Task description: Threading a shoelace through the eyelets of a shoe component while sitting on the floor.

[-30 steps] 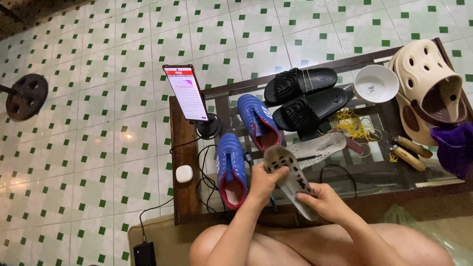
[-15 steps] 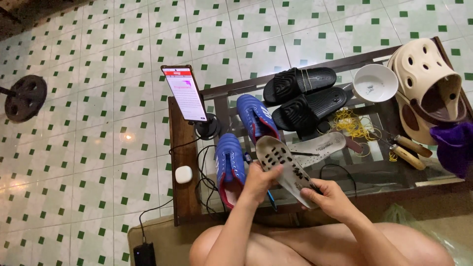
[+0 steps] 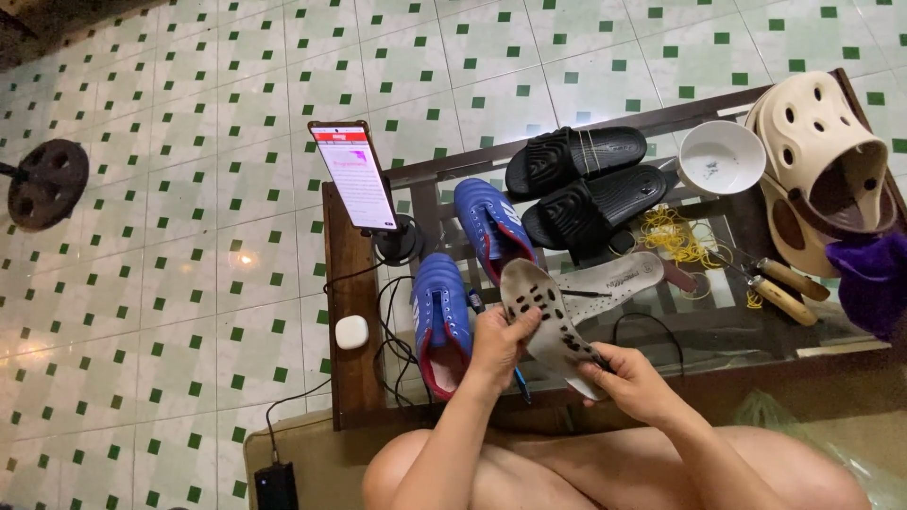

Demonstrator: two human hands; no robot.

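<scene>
A grey shoe insole [image 3: 543, 316] with dark perforations is held between both hands above the near edge of a glass-topped table [image 3: 351, 274]. My left hand [image 3: 499, 348] grips its left side near the toe end. My right hand [image 3: 635, 380] pinches its lower right end. Just left of my left hand lies a blue football boot [image 3: 440, 316] with a red lining; a second blue boot [image 3: 491, 227] lies behind it. Another pale insole [image 3: 619, 274] rests on the glass behind the held one.
A phone [image 3: 356, 176] stands on a holder at the table's left. Black slides [image 3: 586, 184], a white bowl [image 3: 722, 159], beige clogs [image 3: 824, 165], yellow thread [image 3: 673, 238], wooden-handled tools [image 3: 779, 288], a purple cloth [image 3: 874, 279] sit farther back. A weight plate [image 3: 45, 182] lies on the tiled floor.
The insole has turned in my hands, its toe end swinging up and left, and my right hand has slid toward its lower end.
</scene>
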